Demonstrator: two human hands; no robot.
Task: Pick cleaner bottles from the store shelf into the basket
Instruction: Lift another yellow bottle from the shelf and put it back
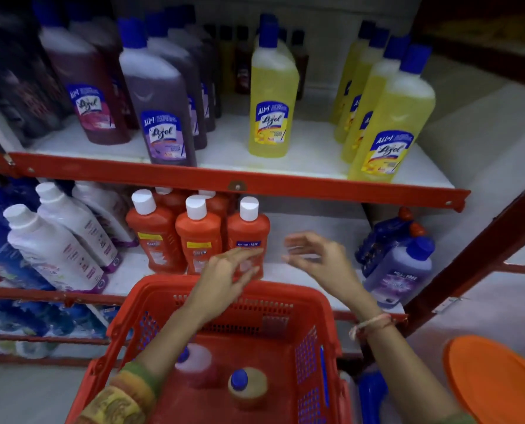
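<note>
both hands reach out over the far rim of a red basket (319, 304) toward the lower shelf (313, 221) of a red-framed store rack. the left hand (224, 273) has its fingers spread and loosely curled just in front of the rightmost of three orange bottles (249, 231) with white caps that stand near the shelf's front edge; motion blur makes it unclear whether the fingertips touch the bottle, and nothing is gripped. the right hand (313, 255) is held open, palm turned toward the left, fingers spread, above a bare stretch of the same shelf to the right of the orange bottles, holding nothing. a thread band (368, 325) circles the right wrist, and a patterned sleeve (123, 396) covers the left forearm. inside the basket two bottles with blue caps stand upright on the floor: a pink bottle (194, 362) toward the left and a yellow-brown bottle (246, 387) beside it to the right. on the upper shelf (313, 148) a single yellow cleaner bottle (270, 99) stands near the middle, a row of yellow bottles (389, 117) runs back from the right front edge, and purple bottles (160, 99) line the left part. white bottles (56, 240) lean at the lower shelf's left end, and a lilac bottle (399, 270) sits at its right end. an orange disc (496, 381) shows at the lower right corner.
</note>
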